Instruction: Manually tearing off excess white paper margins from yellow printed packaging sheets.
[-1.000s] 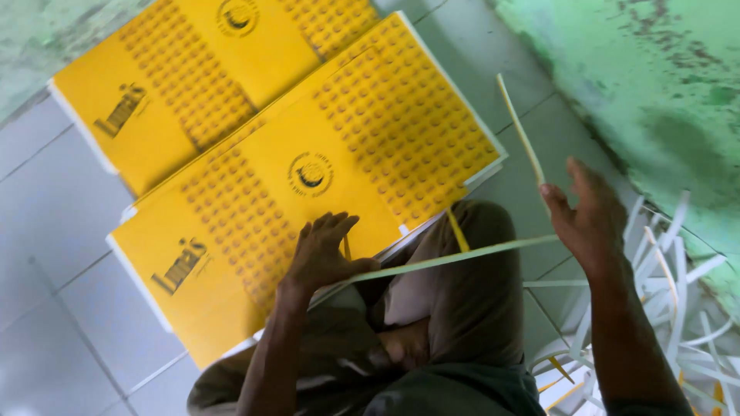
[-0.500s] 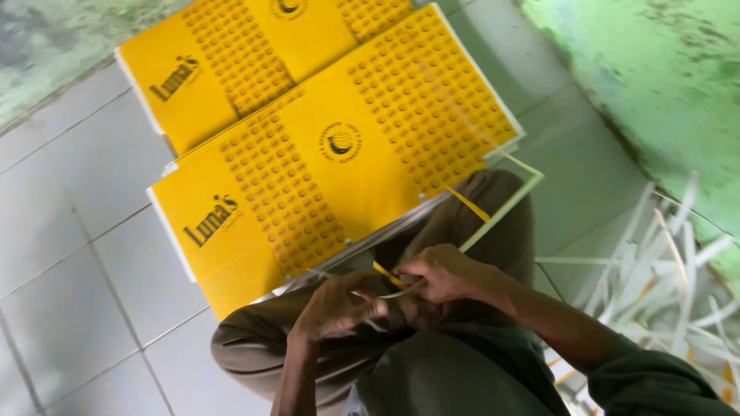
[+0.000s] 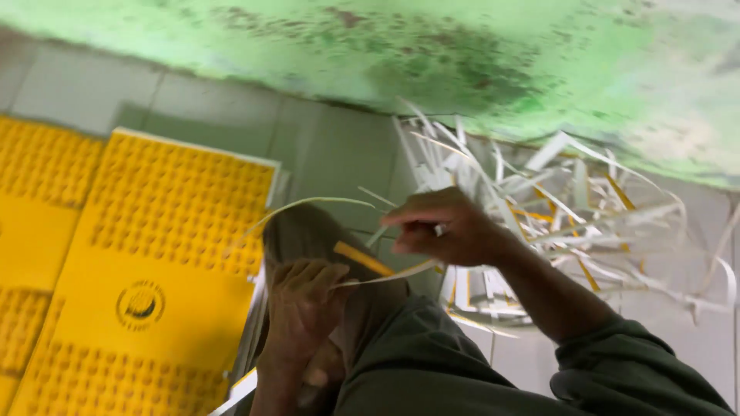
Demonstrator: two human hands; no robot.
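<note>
Yellow-edged paper strip (image 3: 362,260) sits pinched in my left hand (image 3: 304,308) at centre frame. My right hand (image 3: 443,227) grasps its far end, so I judge steady, even tension best.

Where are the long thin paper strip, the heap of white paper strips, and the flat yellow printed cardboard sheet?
long thin paper strip (image 3: 362,260), head view, its yellow part.
heap of white paper strips (image 3: 563,200), head view, middle.
flat yellow printed cardboard sheet (image 3: 166,223), head view, dotted upper part.
</note>
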